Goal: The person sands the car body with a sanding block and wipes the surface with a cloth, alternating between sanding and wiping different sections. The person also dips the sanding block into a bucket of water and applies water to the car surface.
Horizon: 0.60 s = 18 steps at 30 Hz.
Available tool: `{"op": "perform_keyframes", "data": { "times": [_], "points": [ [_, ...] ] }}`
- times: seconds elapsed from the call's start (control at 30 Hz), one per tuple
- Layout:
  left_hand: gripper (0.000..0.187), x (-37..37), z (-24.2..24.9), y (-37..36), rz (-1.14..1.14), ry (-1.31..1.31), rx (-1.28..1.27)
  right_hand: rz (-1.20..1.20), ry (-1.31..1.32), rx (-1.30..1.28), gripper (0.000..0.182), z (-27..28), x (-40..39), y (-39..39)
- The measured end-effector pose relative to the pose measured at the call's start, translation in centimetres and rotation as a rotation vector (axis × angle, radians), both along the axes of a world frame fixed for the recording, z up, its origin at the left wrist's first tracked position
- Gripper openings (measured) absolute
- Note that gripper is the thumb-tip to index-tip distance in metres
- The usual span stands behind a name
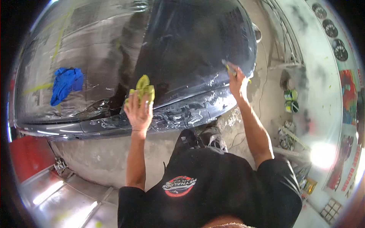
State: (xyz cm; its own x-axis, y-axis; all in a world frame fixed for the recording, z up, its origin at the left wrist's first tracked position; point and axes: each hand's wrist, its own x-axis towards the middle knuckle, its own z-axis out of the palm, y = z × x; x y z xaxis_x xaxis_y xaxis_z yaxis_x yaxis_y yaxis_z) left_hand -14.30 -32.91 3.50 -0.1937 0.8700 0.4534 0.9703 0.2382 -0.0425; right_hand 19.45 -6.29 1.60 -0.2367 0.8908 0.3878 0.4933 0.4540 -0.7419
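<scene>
A dark car (182, 49) lies below me, its hood and fender streaked with whitish wet residue. My left hand (138, 112) presses a yellow-green cloth (143, 84) near the hood's rear corner, with the fingers over the cloth. Farther right, my right hand (237, 80) is closed around a small object (228, 66), partly yellow, above the hood's front side edge; its exact shape is hard to make out. A crumpled blue cloth (66, 84) rests on the plastic sheeting (95, 49) that covers the car's windshield area.
Green-labelled cans (291, 100) stand on the floor at the right. A thin cable (263, 83) runs along the floor beside the car. A metal frame (285, 38) leans by the right wall, and a bright lamp (323, 154) shines at the lower right.
</scene>
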Motion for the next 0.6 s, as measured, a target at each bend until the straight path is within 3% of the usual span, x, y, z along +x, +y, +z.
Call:
{"op": "perform_keyframes", "data": {
  "times": [0.03, 0.1, 0.17, 0.2, 0.23, 0.27, 0.3, 0.37, 0.47, 0.53, 0.57, 0.6],
  "points": [
    [0.039, -0.6, 0.1, -0.5, 0.025, 0.032, 0.002, -0.022, -0.034, 0.128, 0.034, -1.7, 0.6, 1.9],
    [0.045, -1.0, 1.7, -0.7, 0.004, -0.011, -0.033, -0.167, -0.107, 0.14, 0.039, -2.6, 0.4, 3.3],
    [0.049, -1.3, 2.3, 0.1, -0.019, -0.065, -0.053, -0.192, -0.41, -0.173, 0.047, -4.6, -1.9, 3.4],
    [0.05, -1.7, 2.1, 1.0, -0.073, -0.059, -0.015, -0.141, -0.36, -0.162, 0.053, -3.9, -4.3, 1.1],
    [0.047, -1.8, 2.2, 2.5, -0.114, -0.031, 0.024, -0.106, -0.354, 0.065, 0.056, -7.7, -7.5, -1.6],
    [0.044, -2.2, 2.0, 4.3, -0.162, -0.044, 0.066, 0.012, -0.328, 0.298, 0.061, -6.2, -10.6, -5.3],
    [0.042, -2.4, 1.9, 6.1, -0.207, -0.06, 0.106, 0.165, -0.378, 0.171, 0.067, -3.9, -13.6, -8.3],
    [0.033, -2.0, 2.9, 10.4, -0.262, -0.037, 0.115, 0.376, -0.343, 0.352, 0.068, -4.9, -16.9, -12.7],
    [0.031, -2.2, 2.1, 14.8, -0.306, -0.038, 0.078, 0.375, -0.219, 0.226, 0.061, -5.0, -14.3, -10.4],
    [0.031, -0.8, 1.8, 16.1, -0.287, 0.07, 0.077, 0.22, -0.227, 0.025, 0.059, -1.2, -8.7, -4.9],
    [0.031, -0.4, 1.5, 16.5, -0.274, 0.126, 0.081, 0.022, -0.374, 0.206, 0.058, -2.6, -6.7, -2.7],
    [0.031, -0.6, 1.1, 16.6, -0.287, 0.124, 0.094, 0.019, -0.479, 0.222, 0.045, -3.6, -4.3, -0.1]
  ]
}}
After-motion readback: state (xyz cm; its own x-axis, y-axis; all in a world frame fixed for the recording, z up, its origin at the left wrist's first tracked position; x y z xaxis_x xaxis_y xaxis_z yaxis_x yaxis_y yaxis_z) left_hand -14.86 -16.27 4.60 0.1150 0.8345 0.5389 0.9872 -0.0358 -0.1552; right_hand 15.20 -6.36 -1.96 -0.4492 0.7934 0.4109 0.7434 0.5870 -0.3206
